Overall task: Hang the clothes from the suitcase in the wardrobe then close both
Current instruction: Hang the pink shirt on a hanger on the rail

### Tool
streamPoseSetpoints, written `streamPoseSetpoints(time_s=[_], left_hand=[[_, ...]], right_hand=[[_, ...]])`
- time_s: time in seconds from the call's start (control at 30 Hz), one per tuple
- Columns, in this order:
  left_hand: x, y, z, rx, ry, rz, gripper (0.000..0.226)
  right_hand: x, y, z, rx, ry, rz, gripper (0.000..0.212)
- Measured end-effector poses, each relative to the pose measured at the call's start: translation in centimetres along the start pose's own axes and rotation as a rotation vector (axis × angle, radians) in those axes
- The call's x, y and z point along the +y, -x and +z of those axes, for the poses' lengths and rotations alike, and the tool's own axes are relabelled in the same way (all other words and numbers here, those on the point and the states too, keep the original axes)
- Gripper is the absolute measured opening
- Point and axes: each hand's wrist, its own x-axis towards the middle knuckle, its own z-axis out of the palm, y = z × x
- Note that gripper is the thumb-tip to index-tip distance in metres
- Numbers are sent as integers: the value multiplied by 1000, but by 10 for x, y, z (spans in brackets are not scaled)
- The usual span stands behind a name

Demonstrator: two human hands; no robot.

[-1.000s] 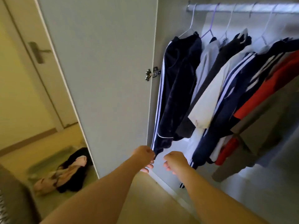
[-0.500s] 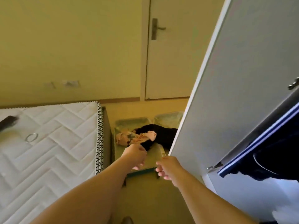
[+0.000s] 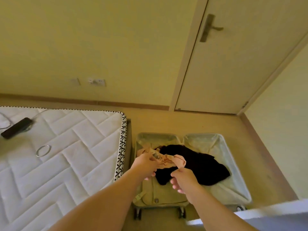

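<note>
An open suitcase (image 3: 240, 185) lies on the floor beside the bed. Inside it a black garment (image 3: 200, 164) lies spread across both halves, with a crumpled pink garment (image 3: 168, 160) on its left part. My left hand (image 3: 144, 165) hovers in front of the pink garment with loosely curled fingers; I cannot tell if it touches the cloth. Just to its right, my right hand (image 3: 183, 180) hangs over the black garment, fingers loosely curled and holding nothing. Only the wardrobe door's (image 3: 270, 217) white edge shows, at the bottom right.
A bare quilted mattress (image 3: 66, 155) fills the left side, with a dark flat device (image 3: 15, 128) and a metal ring (image 3: 43, 150) on it. A closed room door (image 3: 225, 64) stands behind the suitcase. Bare floor runs between the suitcase and the right-hand wall.
My view has swung from the wardrobe's hanging clothes left and down to the suitcase. Both hands have moved forward over the garments in it.
</note>
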Motion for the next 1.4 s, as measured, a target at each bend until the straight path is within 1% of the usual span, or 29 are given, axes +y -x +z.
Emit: streamPoseSetpoints(time_s=[0.13,0.27,0.4,0.57,0.63,0.77,0.87,0.97,1.07,1.13,1.23,1.33,1.4], left_hand=[[-4,-55,-15,1,19,-46,20],[-17,-101,-13,1,4,-91,19],[-37,-156,0,16,-3,-127,19],[-75,-239,42,-11,-23,-142,17],[-92,-275,60,-2,-38,-119,15],[-122,-334,85,10,-18,-132,17],[-152,-382,111,12,2,-138,15],[-170,-411,129,-7,28,-132,12],[-183,-435,138,-2,48,-131,13],[-194,-451,142,3,30,-131,17],[-205,-465,147,0,25,-157,24],[-212,-470,153,-10,-7,-169,22],[-212,-470,156,-8,3,-153,16]], right_hand=[[-18,-45,14,-38,31,7,14],[-20,-95,24,-18,84,57,16],[-17,-154,38,-15,168,42,17],[21,-249,58,-37,183,19,19],[39,-291,64,-18,206,1,20],[71,-362,71,9,267,-37,24],[105,-423,77,62,296,-74,29],[132,-469,74,160,334,-86,30],[147,-509,65,303,455,-66,16],[155,-529,62,361,527,-60,27],[163,-547,60,342,576,-64,36],[175,-561,64,288,580,-28,49],[175,-559,64,299,542,-31,40]])
